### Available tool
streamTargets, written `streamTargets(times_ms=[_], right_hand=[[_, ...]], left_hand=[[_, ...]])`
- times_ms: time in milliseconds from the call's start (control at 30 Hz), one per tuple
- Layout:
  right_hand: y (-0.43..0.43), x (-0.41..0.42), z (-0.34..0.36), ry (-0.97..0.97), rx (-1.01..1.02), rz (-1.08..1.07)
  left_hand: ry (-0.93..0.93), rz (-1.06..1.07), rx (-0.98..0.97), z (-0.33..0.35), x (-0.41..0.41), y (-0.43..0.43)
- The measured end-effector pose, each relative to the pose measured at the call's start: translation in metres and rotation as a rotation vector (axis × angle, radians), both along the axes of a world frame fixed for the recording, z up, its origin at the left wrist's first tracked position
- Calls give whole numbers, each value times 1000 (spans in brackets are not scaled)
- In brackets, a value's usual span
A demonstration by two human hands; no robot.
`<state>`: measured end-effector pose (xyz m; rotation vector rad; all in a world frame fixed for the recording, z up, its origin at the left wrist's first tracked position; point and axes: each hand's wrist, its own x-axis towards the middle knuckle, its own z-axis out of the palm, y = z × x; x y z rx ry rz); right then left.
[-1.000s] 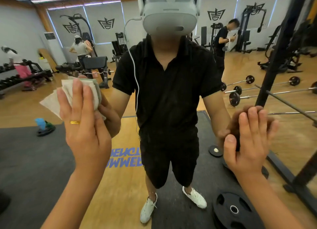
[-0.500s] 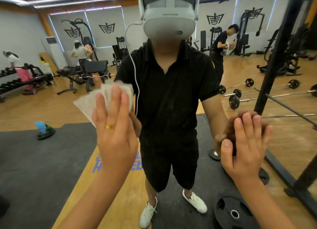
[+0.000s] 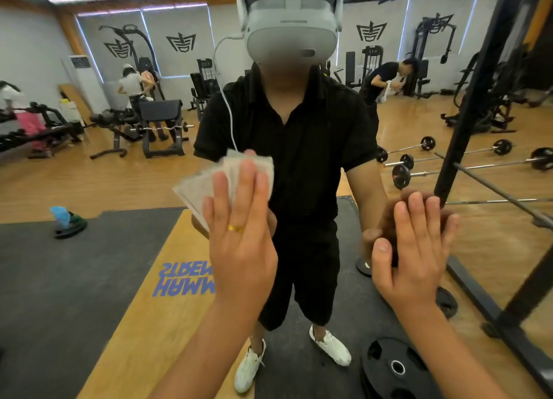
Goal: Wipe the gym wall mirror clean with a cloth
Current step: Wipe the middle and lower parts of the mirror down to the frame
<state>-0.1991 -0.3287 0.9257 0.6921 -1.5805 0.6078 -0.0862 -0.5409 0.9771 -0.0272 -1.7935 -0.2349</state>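
The wall mirror [image 3: 98,249] fills the whole view and reflects me and the gym behind. My left hand [image 3: 239,237], wearing a gold ring, presses a folded pale cloth [image 3: 206,183] flat against the glass with straight fingers, in front of my reflected chest. The cloth sticks out above and to the left of the fingers. My right hand [image 3: 413,249] lies flat on the mirror to the right, fingers straight, holding nothing.
In the reflection: a black rack post [image 3: 466,114] at right, barbells [image 3: 449,162] on the wood floor, a weight plate [image 3: 395,368] near my feet, benches and machines at left, several other people further back.
My left hand has slid the cloth rightward across the mirror, from the far left to in front of my reflected torso. My right hand has stayed flat in about the same place.
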Motion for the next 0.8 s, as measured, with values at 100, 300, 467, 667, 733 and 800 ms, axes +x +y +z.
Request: streamTargets(times_ms=[100,300,467,667,733,800], right_hand=[[-2,-1,2,7,-4,5],[-1,-2,1,11,-18,10],[-1,-1,0,6,-15,37],[-1,-2,0,-15,-13,66],[-1,-1,0,-30,-9,88],[1,-2,1,-31,-8,106]], left_hand=[[-47,46,-72,-44,1,8],[-9,-50,35,21,-11,34],[-64,-23,-45,8,-17,52],[-150,51,-117,-62,-17,58],[-132,43,-123,-37,-20,59],[-109,-18,-99,-2,-25,65]])
